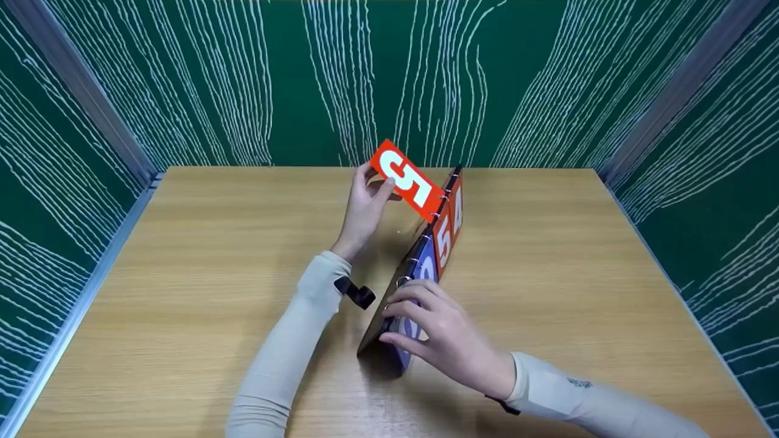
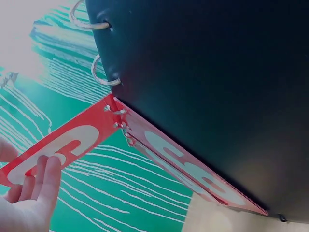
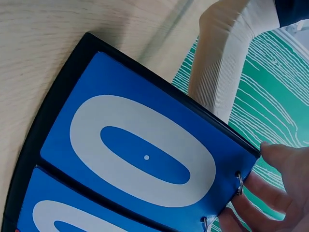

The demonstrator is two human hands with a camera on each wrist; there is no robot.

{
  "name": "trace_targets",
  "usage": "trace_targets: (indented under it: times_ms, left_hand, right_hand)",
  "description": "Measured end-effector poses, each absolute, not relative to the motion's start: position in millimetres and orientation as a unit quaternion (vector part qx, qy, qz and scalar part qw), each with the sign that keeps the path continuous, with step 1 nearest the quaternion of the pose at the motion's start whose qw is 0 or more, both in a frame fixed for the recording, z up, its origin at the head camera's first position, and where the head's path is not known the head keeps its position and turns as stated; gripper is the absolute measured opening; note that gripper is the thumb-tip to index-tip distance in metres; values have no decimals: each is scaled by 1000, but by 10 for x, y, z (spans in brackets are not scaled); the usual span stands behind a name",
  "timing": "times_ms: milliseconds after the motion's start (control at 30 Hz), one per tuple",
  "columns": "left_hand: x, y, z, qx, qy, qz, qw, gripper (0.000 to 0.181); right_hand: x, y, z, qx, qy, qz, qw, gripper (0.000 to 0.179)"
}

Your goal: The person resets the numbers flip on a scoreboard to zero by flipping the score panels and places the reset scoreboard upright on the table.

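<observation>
A black tabletop flip scoreboard (image 1: 382, 317) stands like a tent on the table, its number cards hung on metal rings along the top edge. My left hand (image 1: 366, 204) pinches the free end of a red card with a white 5 (image 1: 406, 180), lifted over to the left of the ridge and still on its rings. Red cards reading 5 (image 1: 443, 239) and 4 (image 1: 457, 208) hang on the right face. At the near end, my right hand (image 1: 447, 331) grips the top edge beside the rings, thumb and fingers around it, by a blue 0 card (image 3: 120, 111).
The wooden table (image 1: 182, 292) extends around the scoreboard. Green walls with white wavy lines (image 1: 292, 79) enclose it at the back and sides. A black wrist strap (image 1: 356, 293) sticks out from the left sleeve.
</observation>
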State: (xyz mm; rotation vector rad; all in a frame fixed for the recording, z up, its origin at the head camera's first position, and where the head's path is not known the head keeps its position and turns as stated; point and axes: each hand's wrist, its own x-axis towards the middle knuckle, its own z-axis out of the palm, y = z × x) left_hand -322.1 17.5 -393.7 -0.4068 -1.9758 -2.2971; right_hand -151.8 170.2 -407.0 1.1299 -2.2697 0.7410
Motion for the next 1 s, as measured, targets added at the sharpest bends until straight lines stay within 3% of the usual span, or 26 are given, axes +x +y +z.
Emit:
trace_targets:
  times_ms: [767,1000]
  left_hand:
    - [-3133,460,-3901,-265,-787,-556,-39,59]
    - [-3138,475,-3956,-320,-792,-520,-7,54]
  right_hand:
    - [-1435,1636,-4019,371,-855,280,231,23]
    - [-1460,1633,-4042,383,-844,292,236,22]
